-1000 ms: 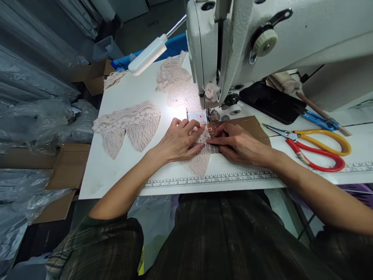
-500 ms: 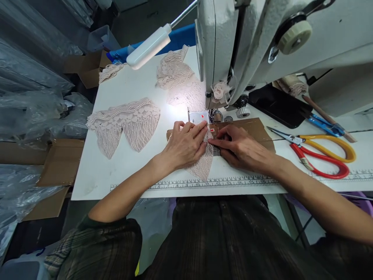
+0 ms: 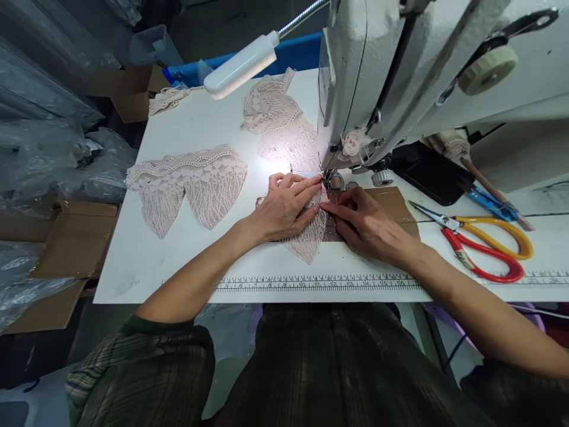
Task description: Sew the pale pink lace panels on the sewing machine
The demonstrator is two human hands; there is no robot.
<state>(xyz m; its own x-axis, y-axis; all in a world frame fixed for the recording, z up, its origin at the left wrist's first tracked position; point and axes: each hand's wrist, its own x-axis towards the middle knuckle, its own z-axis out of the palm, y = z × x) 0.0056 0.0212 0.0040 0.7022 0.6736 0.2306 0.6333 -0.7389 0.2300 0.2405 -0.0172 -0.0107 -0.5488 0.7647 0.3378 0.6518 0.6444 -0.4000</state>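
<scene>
My left hand [image 3: 284, 206] lies flat with fingers stretched out on a pale pink lace piece [image 3: 306, 243], pressing it to the white table [image 3: 146, 261] just left of the presser foot [image 3: 332, 179]. My right hand [image 3: 362, 222] rests on the lace's right edge over a brown cardboard sheet [image 3: 391, 201], its fingers drawn together and its forefinger pointing at the foot. The white sewing machine [image 3: 400, 77] hangs over both hands and hides the needle.
More lace pieces lie at the left [image 3: 191, 181] and behind [image 3: 275, 121]. A lamp [image 3: 244, 65] reaches over the table. Red and yellow scissors [image 3: 484, 246], blue snips [image 3: 493, 201] and a black pad [image 3: 427, 169] lie at the right. A ruler strip [image 3: 320, 281] runs along the front edge.
Both hands have slid the lace away from me, further under the presser foot. The view has drifted, so the machine head now covers the metal plate.
</scene>
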